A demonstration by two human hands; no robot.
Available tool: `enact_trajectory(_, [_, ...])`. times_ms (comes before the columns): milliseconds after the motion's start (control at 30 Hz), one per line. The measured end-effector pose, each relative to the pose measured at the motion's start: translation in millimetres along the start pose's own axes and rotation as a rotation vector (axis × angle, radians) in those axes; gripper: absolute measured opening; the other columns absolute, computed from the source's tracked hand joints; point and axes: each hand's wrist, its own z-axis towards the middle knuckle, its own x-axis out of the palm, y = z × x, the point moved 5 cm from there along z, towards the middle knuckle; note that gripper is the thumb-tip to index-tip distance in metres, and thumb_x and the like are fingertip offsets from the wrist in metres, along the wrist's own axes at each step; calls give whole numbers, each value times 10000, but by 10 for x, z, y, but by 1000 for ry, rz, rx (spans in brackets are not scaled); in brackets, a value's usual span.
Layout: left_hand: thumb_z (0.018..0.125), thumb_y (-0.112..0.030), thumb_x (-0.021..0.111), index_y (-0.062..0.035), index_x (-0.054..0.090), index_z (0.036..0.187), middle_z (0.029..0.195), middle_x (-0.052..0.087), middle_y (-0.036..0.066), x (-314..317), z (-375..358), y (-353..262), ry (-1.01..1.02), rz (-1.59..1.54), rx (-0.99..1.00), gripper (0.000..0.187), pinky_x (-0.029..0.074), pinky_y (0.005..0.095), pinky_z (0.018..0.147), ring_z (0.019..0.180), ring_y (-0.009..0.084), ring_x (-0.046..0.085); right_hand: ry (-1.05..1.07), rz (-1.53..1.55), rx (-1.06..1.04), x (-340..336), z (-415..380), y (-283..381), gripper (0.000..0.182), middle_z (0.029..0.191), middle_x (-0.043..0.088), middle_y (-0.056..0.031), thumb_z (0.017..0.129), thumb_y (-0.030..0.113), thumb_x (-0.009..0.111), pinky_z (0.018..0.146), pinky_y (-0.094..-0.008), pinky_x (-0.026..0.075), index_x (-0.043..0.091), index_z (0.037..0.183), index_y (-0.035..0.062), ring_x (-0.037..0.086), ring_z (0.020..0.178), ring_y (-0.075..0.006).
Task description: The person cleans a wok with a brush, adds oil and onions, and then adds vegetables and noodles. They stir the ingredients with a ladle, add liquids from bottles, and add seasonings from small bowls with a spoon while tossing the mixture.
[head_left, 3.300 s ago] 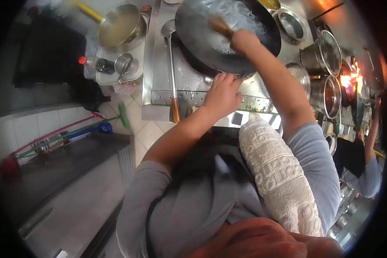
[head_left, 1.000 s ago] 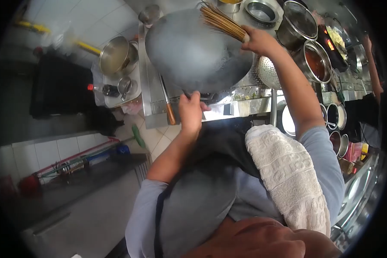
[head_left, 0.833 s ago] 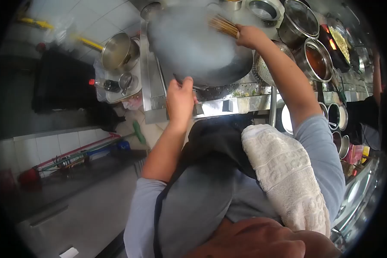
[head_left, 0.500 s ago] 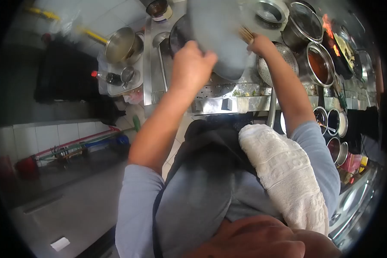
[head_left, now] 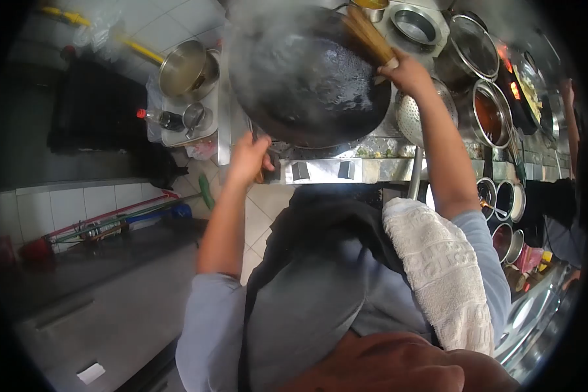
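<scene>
A large dark wok (head_left: 294,121) sits on the stove with steam rising from it and bubbly liquid inside. My right hand (head_left: 408,73) is closed round the end of a bamboo brush (head_left: 367,34), whose bristle end reaches over the wok's upper right rim. Below the wok's lower left edge, my left hand (head_left: 249,157) is closed; what it grips is mostly hidden by the fingers. A perforated ladle (head_left: 424,116) lies beside the wok, under my right forearm.
To the right stand a pot of red liquid (head_left: 491,114), a strainer on a pot (head_left: 475,46) and flames. At the left are a steel bowl (head_left: 184,68) and a bottle (head_left: 166,119). Another person's arm (head_left: 571,124) shows at the far right.
The wok has gone from tilted and raised to flat on the stove. My left hand has moved down and left; my right hand has shifted slightly right, with the brush now clearly visible.
</scene>
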Motion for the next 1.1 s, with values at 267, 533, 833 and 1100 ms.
enact_trajectory(267, [946,-214,659,-69,518,1011,803,512,38,879,582,211,-29,-685,-163,212,567,387,517,576,166,546,-971,246,-220,-803,574,1028,901,1349,582,-291,891,280,724,1046,-359,471,188,1605,161,647,1197,-275])
enact_trajectory(533, [931,-345,729,-66,510,947,821,530,50,1009,880,272,66,-627,-239,355,562,405,563,639,209,610,-84,-126,131,1068,1728,517,678,1186,665,-270,888,389,620,937,-520,530,444,1473,96,654,1079,-456])
enact_trajectory(833, [763,-89,741,-30,595,1114,1092,602,150,1004,520,-415,-68,454,939,385,442,455,957,1066,364,573,456,-653,-308,1392,2093,-362,670,1167,686,-228,815,326,735,848,-466,565,529,1446,233,691,1019,-395])
enact_trajectory(1100, [795,-97,701,-13,621,1059,1091,601,159,1074,506,-380,14,461,939,288,450,479,967,1059,376,573,602,-273,2,2285,2017,387,776,1027,716,-253,811,370,729,810,-493,583,430,1508,205,717,923,-399])
